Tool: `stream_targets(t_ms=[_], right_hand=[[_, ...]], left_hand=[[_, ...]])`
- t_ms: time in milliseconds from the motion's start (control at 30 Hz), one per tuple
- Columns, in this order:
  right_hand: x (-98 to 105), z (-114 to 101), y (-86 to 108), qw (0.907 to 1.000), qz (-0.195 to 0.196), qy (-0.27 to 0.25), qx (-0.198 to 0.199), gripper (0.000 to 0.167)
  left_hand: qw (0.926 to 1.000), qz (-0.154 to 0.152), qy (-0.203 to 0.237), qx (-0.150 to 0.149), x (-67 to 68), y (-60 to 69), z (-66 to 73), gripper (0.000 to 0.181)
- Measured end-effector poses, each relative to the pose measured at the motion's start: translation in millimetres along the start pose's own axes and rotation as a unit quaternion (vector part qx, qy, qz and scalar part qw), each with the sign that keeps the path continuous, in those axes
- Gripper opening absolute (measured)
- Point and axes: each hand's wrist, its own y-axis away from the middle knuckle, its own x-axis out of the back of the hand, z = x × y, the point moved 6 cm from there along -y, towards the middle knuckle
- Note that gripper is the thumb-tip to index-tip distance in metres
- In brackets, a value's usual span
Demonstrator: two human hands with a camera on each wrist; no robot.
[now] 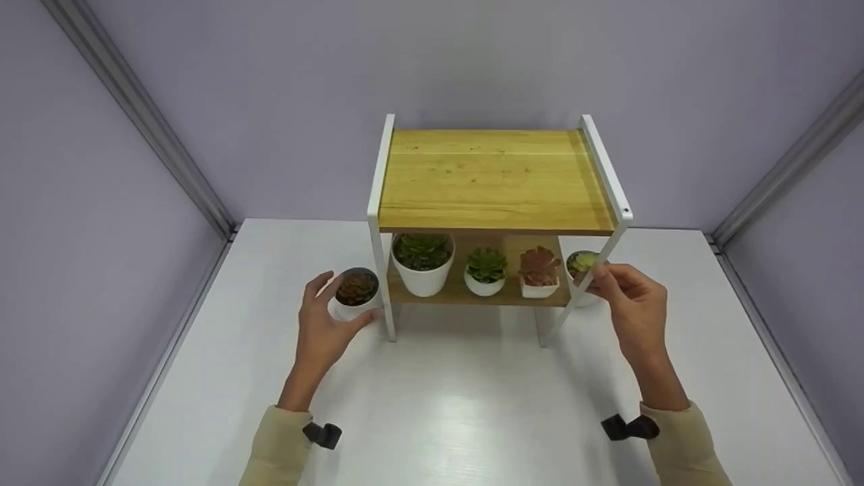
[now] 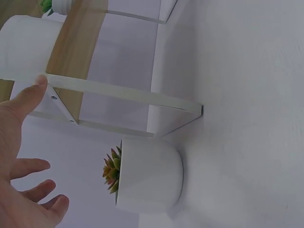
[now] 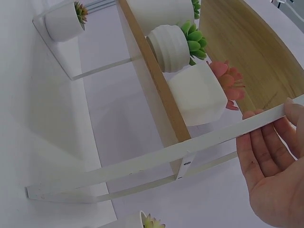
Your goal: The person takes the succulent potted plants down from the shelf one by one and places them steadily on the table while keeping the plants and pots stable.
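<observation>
A small two-tier shelf (image 1: 482,175) with wooden boards and a white frame stands on the white table. My right hand (image 1: 634,307) pinches its right front leg (image 3: 156,159), thumb on one side and fingers on the other. On the left, my left hand (image 1: 327,324) is spread, its thumb (image 2: 35,90) touching the left front leg (image 2: 128,92) near the lower board. Between that hand and the shelf in the head view stands a white pot (image 2: 149,175) with a reddish-green succulent; in the left wrist view the fingers are apart from it.
On the lower board stand a large white pot (image 1: 424,277), a small round pot (image 1: 484,287) with a green succulent and a square pot (image 1: 540,290) with a red one. Another potted succulent (image 1: 582,263) is right of the shelf, partly hidden. Pale walls (image 1: 472,61) enclose the table.
</observation>
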Motion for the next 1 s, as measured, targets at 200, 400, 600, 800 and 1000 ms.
stream_targets(t_ms=[200, 400, 600, 800, 1000], right_hand=[[-1, -1, -0.2, 1.0000, -0.005, 0.002, 0.005, 0.019], [-2, 0, -0.6, 0.9999, -0.006, 0.014, 0.004, 0.020], [-1, 0, -1.0, 0.9999, -0.005, 0.007, 0.007, 0.020], [-1, -1, -0.7, 0.9999, -0.007, -0.011, 0.009, 0.020], [0, 0, 0.9, 1.0000, 0.002, 0.008, 0.003, 0.021]], left_hand=[[0.9997, 0.001, 0.017, -0.019, 5.1, 7.7, 16.3, 0.096], [0.9975, 0.020, 0.037, -0.056, 11.1, 17.2, 35.6, 0.103], [0.9946, 0.055, 0.037, -0.079, 17.3, 26.2, 54.8, 0.100], [0.9900, 0.092, 0.050, -0.095, 17.3, 37.1, 73.5, 0.100], [0.9828, 0.128, 0.066, -0.116, 10.8, 46.5, 91.3, 0.094]])
